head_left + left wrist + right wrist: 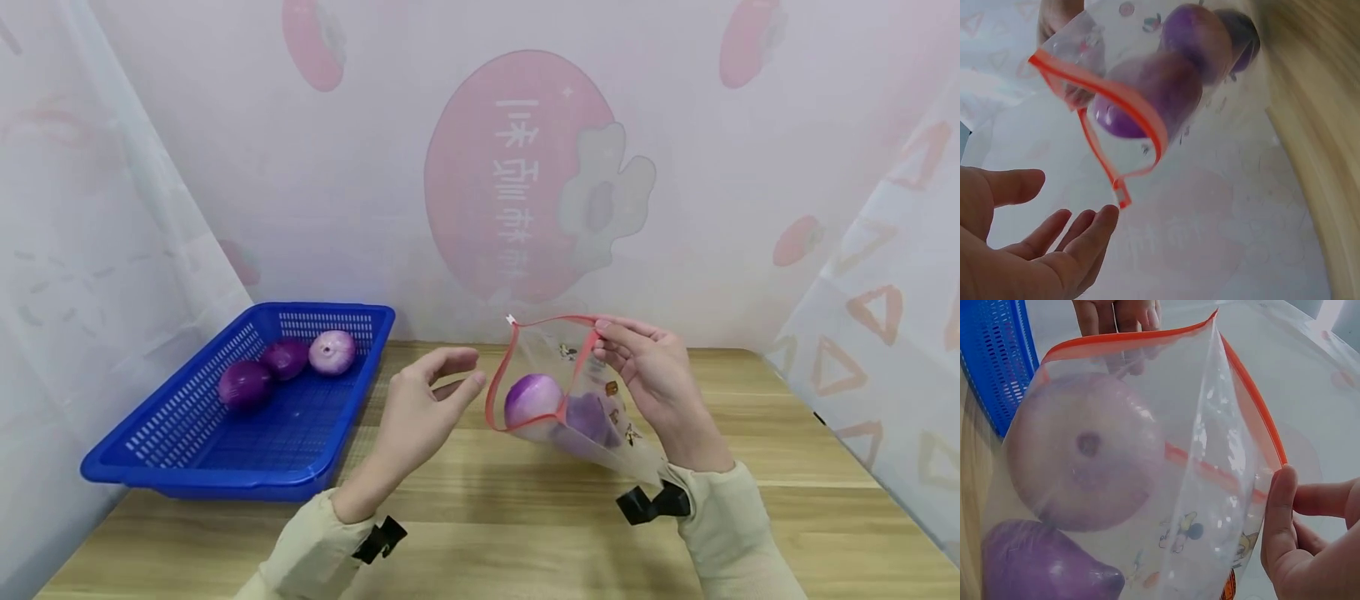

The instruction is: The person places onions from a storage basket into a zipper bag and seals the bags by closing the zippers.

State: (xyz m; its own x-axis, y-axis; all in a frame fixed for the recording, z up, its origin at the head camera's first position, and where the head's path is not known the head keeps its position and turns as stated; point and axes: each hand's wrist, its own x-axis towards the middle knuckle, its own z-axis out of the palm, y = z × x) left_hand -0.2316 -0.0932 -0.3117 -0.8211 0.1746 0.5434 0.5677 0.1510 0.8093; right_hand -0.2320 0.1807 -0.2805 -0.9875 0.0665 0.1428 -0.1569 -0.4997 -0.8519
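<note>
My right hand [651,371] pinches the red-edged mouth of a clear zip bag [613,442] printed with small cartoon figures. The bag's mouth gapes toward the left. Several purple onions lie inside; one onion [534,400] shows at the opening, and a pointed onion [1054,562] sits beside it in the right wrist view. Left of the mouth, my left hand [427,408] is held with thumb and fingers apart and nothing between them. In the left wrist view its fingertips [1107,215] come close to the white slider [1121,195] at the bag's corner.
A blue plastic basket [300,479] stands on the left of the wooden table [480,533]. Inside it lie two dark purple onions [246,385] and a paler onion [332,352]. Printed white curtains [375,167] enclose the back and both sides.
</note>
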